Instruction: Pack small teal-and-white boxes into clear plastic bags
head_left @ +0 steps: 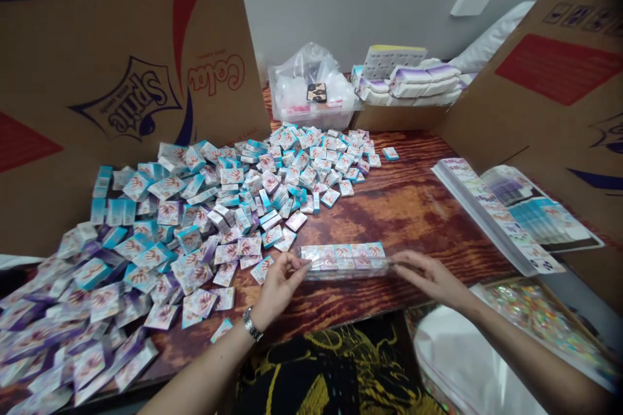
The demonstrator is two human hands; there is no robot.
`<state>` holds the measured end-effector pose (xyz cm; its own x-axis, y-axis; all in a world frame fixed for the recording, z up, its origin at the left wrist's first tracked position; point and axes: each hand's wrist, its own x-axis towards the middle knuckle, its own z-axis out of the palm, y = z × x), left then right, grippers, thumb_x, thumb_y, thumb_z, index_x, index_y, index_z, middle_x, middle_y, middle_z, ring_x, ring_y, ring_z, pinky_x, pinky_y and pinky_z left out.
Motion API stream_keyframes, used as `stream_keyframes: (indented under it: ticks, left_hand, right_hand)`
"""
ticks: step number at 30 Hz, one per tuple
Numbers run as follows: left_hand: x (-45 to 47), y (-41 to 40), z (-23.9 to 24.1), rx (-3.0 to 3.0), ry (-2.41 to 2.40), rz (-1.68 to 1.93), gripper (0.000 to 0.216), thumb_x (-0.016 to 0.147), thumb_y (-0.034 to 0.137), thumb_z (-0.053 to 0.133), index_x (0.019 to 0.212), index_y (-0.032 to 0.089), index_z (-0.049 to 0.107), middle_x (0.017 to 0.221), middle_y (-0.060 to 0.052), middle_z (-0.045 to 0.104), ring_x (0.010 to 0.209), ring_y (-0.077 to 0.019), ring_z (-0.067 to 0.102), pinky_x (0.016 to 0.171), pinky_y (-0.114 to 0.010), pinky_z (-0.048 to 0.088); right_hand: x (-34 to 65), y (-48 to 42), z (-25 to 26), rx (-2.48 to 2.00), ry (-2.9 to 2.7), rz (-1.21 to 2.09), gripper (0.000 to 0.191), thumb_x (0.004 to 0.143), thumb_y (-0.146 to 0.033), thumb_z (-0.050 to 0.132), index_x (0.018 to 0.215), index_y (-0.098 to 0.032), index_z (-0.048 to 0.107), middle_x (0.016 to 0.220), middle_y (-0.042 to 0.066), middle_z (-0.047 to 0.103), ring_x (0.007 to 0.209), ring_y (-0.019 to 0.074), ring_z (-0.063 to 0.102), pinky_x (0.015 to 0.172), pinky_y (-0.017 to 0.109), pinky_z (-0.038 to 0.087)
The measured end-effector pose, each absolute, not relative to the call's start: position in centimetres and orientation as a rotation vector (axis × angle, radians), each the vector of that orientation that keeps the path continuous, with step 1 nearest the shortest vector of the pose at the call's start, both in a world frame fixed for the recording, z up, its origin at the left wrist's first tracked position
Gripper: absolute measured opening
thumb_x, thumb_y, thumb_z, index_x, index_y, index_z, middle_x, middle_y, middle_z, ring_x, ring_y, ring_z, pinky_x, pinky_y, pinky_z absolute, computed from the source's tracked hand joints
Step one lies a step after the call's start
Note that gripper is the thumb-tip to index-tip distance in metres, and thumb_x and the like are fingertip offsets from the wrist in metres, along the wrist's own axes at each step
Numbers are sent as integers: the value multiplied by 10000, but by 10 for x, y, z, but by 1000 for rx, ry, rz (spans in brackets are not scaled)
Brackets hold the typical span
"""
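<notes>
A clear plastic sleeve holding a row of small boxes (343, 259) lies on the wooden table (413, 207) in front of me. My left hand (278, 285), with a watch on its wrist, pinches the sleeve's left end. My right hand (428, 275) grips the right end with its fingers curled. A large heap of small white, teal and purple boxes (204, 207) covers the table's left and middle, right beside my left hand.
Cardboard walls (121, 78) stand at left and right. A plastic bag (311, 87) and stacked packets (413, 81) sit at the back. Stacked clear sleeves and printed sheets (511, 214) lie at right. A shiny tray (540, 318) and a white bag (457, 356) are near my right arm.
</notes>
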<state>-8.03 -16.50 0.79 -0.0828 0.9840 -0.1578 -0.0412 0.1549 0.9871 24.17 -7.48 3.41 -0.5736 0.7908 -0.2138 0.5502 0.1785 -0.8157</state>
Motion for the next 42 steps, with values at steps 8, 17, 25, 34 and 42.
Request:
stream_keyframes:
  ticks: [8,17,25,34,42]
  left_hand:
    - [-78,-166,3,1019,1319,1168,374,786,356,621,1075,172,471,808,-5,568,753,-129,542,712,-269,419]
    - [-89,-161,10,1093,1184,994,264,750,396,660,755,150,564,838,-39,612,806,-156,552,741,-279,419]
    - [-99,-161,11,1040,1165,1030,312,693,378,723,750,164,503,743,7,574,731,-129,559,681,-255,424]
    - [-106,-165,9,1045,1268,999,301,760,438,633,784,139,623,695,-1,582,622,-104,484,603,-227,383]
    - [-95,-166,11,955,1275,1073,341,790,473,573,686,148,566,622,30,488,569,-88,400,533,-203,316]
  right_hand:
    - [196,-68,84,-1150,-2536,1089,352,888,-412,460,1166,-211,536,995,82,642,900,196,610,780,298,482]
    - [189,-63,91,-899,-2686,1220,314,931,-394,372,915,-196,616,891,61,632,824,163,580,727,256,424]
    - [196,-71,88,-1037,-2637,1443,327,912,-448,391,874,-186,583,735,9,579,656,129,508,602,223,381]
    - [189,-64,97,-942,-2759,1435,320,907,-430,409,981,-196,614,855,38,642,765,160,584,684,248,433]
    - [86,-83,90,-894,-2832,745,366,873,-425,499,1158,-204,562,976,104,651,897,227,590,759,304,431]
